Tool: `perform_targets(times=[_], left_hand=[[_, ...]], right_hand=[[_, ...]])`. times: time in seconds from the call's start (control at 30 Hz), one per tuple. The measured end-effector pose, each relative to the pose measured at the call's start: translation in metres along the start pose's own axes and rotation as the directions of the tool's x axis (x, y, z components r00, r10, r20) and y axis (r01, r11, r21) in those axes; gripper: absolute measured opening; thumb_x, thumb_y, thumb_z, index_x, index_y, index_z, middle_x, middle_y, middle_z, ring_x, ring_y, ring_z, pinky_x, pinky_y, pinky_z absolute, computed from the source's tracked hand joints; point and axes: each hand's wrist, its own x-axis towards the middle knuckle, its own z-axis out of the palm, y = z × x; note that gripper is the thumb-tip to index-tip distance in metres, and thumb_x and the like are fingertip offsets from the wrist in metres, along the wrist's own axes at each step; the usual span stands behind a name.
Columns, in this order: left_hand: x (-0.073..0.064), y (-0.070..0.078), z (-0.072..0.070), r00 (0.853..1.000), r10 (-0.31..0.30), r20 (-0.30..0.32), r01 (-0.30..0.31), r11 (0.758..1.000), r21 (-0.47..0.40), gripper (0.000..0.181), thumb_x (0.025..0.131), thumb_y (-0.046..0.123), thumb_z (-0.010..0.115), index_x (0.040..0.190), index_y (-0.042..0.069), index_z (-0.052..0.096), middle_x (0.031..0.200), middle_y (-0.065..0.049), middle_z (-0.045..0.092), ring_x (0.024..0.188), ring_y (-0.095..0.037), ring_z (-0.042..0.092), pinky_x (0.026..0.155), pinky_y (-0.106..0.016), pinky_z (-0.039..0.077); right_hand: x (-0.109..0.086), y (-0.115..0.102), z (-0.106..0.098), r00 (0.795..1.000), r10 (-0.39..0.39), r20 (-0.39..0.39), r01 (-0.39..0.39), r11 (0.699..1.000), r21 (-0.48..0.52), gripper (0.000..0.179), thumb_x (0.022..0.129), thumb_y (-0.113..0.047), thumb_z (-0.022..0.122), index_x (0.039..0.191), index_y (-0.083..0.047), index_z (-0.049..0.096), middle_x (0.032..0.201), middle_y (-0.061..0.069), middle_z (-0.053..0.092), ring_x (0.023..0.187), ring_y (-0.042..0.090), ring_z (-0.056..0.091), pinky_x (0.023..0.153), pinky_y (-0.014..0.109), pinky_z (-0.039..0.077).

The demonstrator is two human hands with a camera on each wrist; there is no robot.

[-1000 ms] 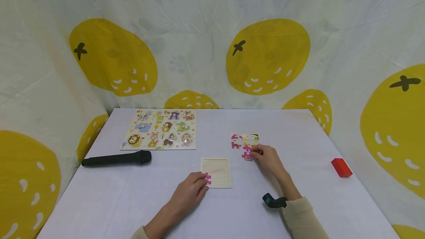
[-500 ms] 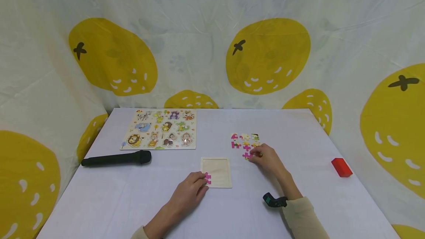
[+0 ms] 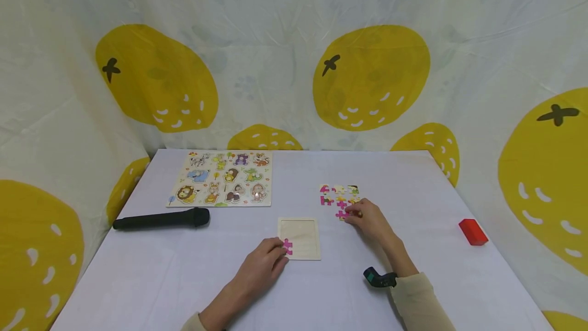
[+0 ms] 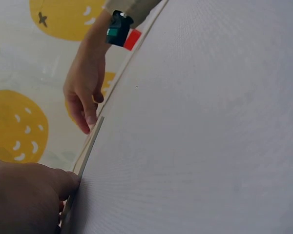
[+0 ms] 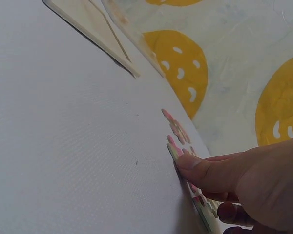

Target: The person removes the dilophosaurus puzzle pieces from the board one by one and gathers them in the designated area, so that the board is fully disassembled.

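Note:
My left hand (image 3: pixel 263 263) grips the left edge of a small square wooden puzzle tray (image 3: pixel 304 239), its thumb against the near side. A pink jigsaw piece (image 3: pixel 288 247) lies in the tray's lower left corner, partly under those fingertips. Farther right, my right hand (image 3: pixel 369 218) pinches a pink jigsaw piece (image 3: pixel 341 215) at the front of a group of loose pieces. In the right wrist view, the thumb presses the near side of the pieces (image 5: pixel 172 146). Several other jigsaw pieces (image 3: pixel 325 201) lie just behind in loose rows; the right fingers hide some of them.
An animal peg puzzle board (image 3: pixel 220 180) lies at the back left. In front of it is a black microphone (image 3: pixel 161 219). A red block (image 3: pixel 472 232) sits near the table's right edge. Cloth printed with yellow fruit hangs around the white table (image 3: pixel 321 295).
My right fingers have shifted slightly on the front pink piece, which has moved a touch right and back. The left hand and tray have stayed in place.

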Motion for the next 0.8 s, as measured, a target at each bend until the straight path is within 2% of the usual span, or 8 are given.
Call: perform_targets(times=[0.2, 0.37, 0.53, 0.7, 0.8], left_hand=[[0.000, 0.000, 0.000, 1.000, 0.013, -0.029, -0.012, 1.000, 0.006, 0.018, 0.085, 0.020, 0.079, 0.100, 0.010, 0.076, 0.110, -0.002, 0.067, 0.106, -0.014, 0.063, 0.092, -0.028, 0.057], [0.000, 0.000, 0.000, 0.999, 0.000, -0.033, 0.000, 1.000, -0.012, 0.022, 0.085, 0.019, 0.080, 0.104, 0.010, 0.074, 0.111, -0.002, 0.065, 0.106, -0.014, 0.062, 0.090, -0.028, 0.058], [0.000, 0.000, 0.000, 0.998, -0.055, -0.015, 0.055, 0.998, -0.023, 0.036, 0.084, 0.024, 0.081, 0.115, 0.010, 0.069, 0.122, -0.005, 0.063, 0.114, -0.017, 0.062, 0.095, -0.032, 0.057], [0.001, -0.001, 0.000, 0.998, -0.065, -0.021, 0.065, 0.997, 0.044, 0.054, 0.082, 0.032, 0.081, 0.127, 0.006, 0.065, 0.132, -0.012, 0.063, 0.125, -0.029, 0.060, 0.105, -0.043, 0.051], [0.002, -0.001, 0.000, 0.996, -0.084, 0.002, 0.084, 0.993, 0.079, 0.061, 0.084, 0.036, 0.078, 0.132, 0.002, 0.062, 0.136, -0.016, 0.061, 0.131, -0.034, 0.057, 0.110, -0.048, 0.046]], right_hand=[[0.001, -0.006, -0.003, 0.999, -0.032, -0.038, 0.032, 0.999, 0.015, 0.036, 0.086, -0.019, 0.079, 0.118, -0.003, 0.071, 0.100, 0.012, 0.062, 0.087, 0.021, 0.055, 0.075, 0.031, 0.048], [0.000, -0.023, -0.006, 0.999, -0.026, -0.031, 0.027, 0.999, 0.033, 0.041, 0.086, -0.023, 0.080, 0.120, -0.002, 0.070, 0.103, 0.012, 0.063, 0.084, 0.020, 0.054, 0.069, 0.024, 0.046], [-0.003, -0.044, -0.004, 0.998, -0.059, -0.007, 0.059, 0.998, 0.022, 0.042, 0.086, -0.027, 0.080, 0.120, -0.004, 0.071, 0.101, 0.009, 0.064, 0.083, 0.018, 0.054, 0.070, 0.023, 0.048], [-0.004, -0.066, 0.001, 0.995, -0.100, 0.016, 0.100, 0.995, 0.028, 0.040, 0.087, -0.026, 0.079, 0.118, -0.004, 0.071, 0.100, 0.008, 0.067, 0.081, 0.016, 0.054, 0.069, 0.025, 0.047], [-0.006, -0.079, 0.006, 0.992, -0.119, 0.040, 0.117, 0.992, 0.039, 0.039, 0.088, -0.027, 0.078, 0.118, -0.003, 0.071, 0.100, 0.007, 0.067, 0.081, 0.015, 0.055, 0.067, 0.023, 0.046]])
